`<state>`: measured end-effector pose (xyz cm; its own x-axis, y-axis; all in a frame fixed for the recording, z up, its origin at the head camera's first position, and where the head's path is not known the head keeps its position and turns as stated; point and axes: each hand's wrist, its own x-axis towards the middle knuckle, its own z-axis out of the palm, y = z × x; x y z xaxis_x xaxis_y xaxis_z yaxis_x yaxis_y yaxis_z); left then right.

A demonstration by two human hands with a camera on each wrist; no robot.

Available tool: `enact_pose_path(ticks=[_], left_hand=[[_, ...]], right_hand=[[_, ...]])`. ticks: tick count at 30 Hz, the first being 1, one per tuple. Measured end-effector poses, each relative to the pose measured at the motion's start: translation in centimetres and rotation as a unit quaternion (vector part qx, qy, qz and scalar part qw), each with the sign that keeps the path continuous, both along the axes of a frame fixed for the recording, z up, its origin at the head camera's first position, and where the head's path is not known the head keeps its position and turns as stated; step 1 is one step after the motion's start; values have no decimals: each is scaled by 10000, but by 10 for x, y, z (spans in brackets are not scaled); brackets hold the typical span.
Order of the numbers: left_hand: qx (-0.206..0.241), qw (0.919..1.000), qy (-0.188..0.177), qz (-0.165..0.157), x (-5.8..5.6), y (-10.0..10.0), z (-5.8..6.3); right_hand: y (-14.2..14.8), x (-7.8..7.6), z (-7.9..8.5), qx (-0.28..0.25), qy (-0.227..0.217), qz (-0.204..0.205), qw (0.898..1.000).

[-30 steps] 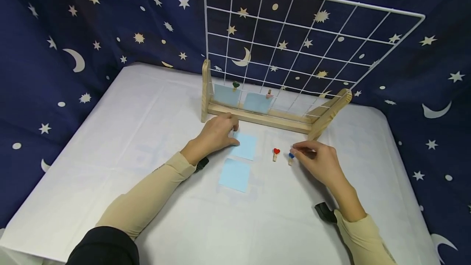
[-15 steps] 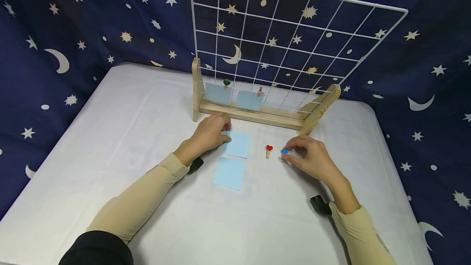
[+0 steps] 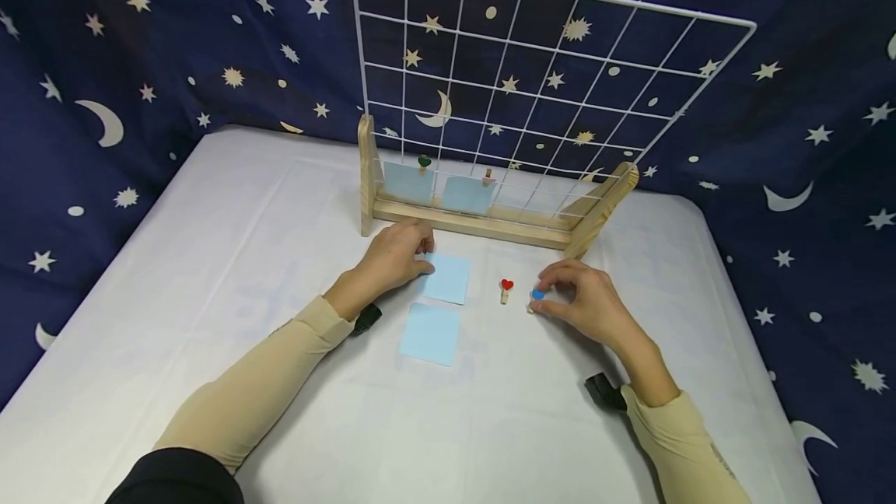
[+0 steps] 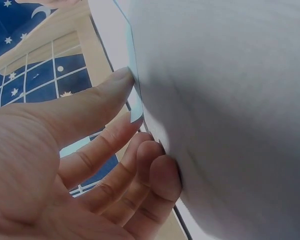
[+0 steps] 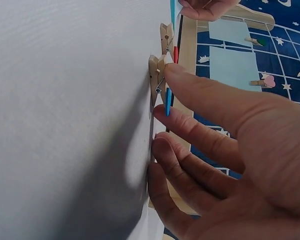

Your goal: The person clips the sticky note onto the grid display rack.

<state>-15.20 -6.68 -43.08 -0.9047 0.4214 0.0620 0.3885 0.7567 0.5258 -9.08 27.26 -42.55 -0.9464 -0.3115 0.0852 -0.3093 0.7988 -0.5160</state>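
Observation:
My left hand (image 3: 393, 257) pinches the left edge of the farther light blue paper square (image 3: 446, 278). In the left wrist view the thumb (image 4: 117, 82) lies along that edge, with the index finger by a bent-up corner. A second blue square (image 3: 430, 333) lies nearer. My right hand (image 3: 584, 295) holds a small wooden clothespin with a blue heart (image 3: 537, 295) between thumb and index finger, close over the table. Its other fingers rest on the cloth, as the right wrist view shows. Left of it lies another clothespin, topped by a red heart (image 3: 506, 285).
Behind the hands stands a white wire grid (image 3: 553, 45) on a wooden base (image 3: 476, 226). Two blue squares hang low on it, one under a green-heart clip (image 3: 424, 162), one under a pink-heart clip (image 3: 488, 177). A white cloth (image 3: 294, 426) covers the table.
The right thumb and index finger have come together around the blue-heart clothespin. The left hand keeps its place at the paper. The head view has shifted slightly.

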Motion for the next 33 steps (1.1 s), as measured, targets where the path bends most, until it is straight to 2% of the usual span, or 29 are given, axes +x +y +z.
enact_pose_path(ticks=[9, 22, 29, 33], left_hand=[[-81, 10000, -9, -4, 0, 1, -1], [-16, 10000, 12, -79, -2, -2, 0], [49, 9999, -115, -112, -1, -2, -3], [7, 9999, -54, -119, -2, -3, -3]], right_hand=[[-1, 2, -3, -54, 94, -85, 9999], [-4, 0, -3, -162, -52, -86, 9998], [-4, 2, -4, -102, -277, -195, 9994], [-4, -1, -2, -127, -262, -74, 9995]])
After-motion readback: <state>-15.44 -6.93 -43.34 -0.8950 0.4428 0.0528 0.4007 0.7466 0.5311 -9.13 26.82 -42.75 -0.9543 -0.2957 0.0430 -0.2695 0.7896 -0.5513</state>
